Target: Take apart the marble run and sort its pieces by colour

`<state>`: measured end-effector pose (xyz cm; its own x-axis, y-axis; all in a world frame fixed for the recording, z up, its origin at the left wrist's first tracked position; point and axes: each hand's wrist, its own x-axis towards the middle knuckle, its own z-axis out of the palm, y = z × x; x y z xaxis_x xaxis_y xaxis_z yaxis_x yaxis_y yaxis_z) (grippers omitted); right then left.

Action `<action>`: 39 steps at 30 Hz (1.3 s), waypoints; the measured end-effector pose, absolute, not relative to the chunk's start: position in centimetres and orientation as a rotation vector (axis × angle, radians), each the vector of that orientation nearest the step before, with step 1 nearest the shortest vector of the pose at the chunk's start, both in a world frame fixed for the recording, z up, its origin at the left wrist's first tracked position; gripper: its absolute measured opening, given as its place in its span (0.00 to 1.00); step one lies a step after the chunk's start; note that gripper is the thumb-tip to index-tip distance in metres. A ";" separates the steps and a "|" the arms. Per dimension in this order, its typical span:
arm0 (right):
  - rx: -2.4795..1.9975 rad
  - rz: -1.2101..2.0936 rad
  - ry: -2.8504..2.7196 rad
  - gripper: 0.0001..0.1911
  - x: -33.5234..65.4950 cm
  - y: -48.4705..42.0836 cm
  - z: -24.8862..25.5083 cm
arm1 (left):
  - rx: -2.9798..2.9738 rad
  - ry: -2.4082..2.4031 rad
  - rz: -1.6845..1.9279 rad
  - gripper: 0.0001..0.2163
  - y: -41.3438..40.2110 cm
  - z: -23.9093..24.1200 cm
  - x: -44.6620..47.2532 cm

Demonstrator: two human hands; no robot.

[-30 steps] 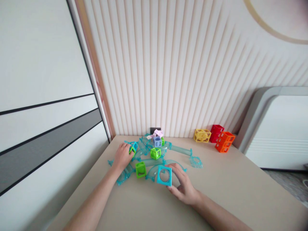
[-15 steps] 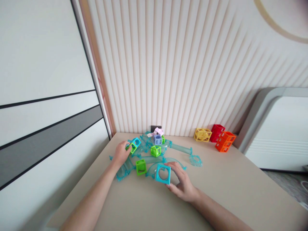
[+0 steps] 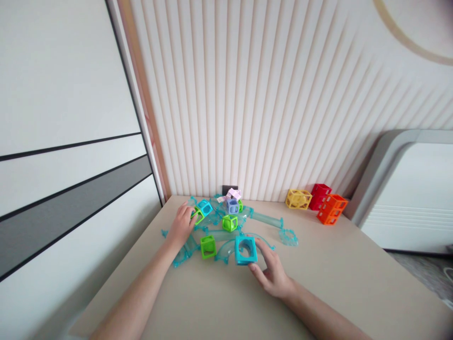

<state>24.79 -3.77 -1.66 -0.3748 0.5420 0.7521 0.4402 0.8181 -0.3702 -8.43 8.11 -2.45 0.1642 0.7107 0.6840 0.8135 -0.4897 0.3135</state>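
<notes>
My left hand has its fingers closed on a green cube block, which is joined to a blue cube block. Part of the green one is hidden behind the fingers. Between the thumb and fingers of my right hand is a turquoise cube block with a round hole, held over the front of the pile. To its left a loose green cube block stands on the table, and another green cube block sits farther back among clear teal tube pieces.
A periwinkle cube and pale lilac pieces lie at the back of the pile. Yellow, red and orange blocks stand at the table's back right. A ribbed wall rises behind.
My left hand has shifted slightly right with the joined green and blue blocks. The turquoise block in my right hand has moved a little right and up, and its hole has tilted.
</notes>
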 end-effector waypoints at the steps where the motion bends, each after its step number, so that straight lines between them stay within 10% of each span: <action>1: -0.733 0.130 -2.013 0.29 24.7 -3.8 -1.6 | -2.292 -1.473 -1.225 0.07 8.1 -2.3 -8.4; 39: -0.692 1.094 -1.914 0.32 23.8 -3.8 -0.2 | -2.562 -0.424 -0.950 0.08 1.8 3.8 -4.7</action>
<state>23.76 -3.84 -0.24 -0.5242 0.7647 0.3747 0.0657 0.4750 -0.8775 -4.74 1.82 3.85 0.7267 0.1481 0.6708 0.4006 -0.8846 -0.2387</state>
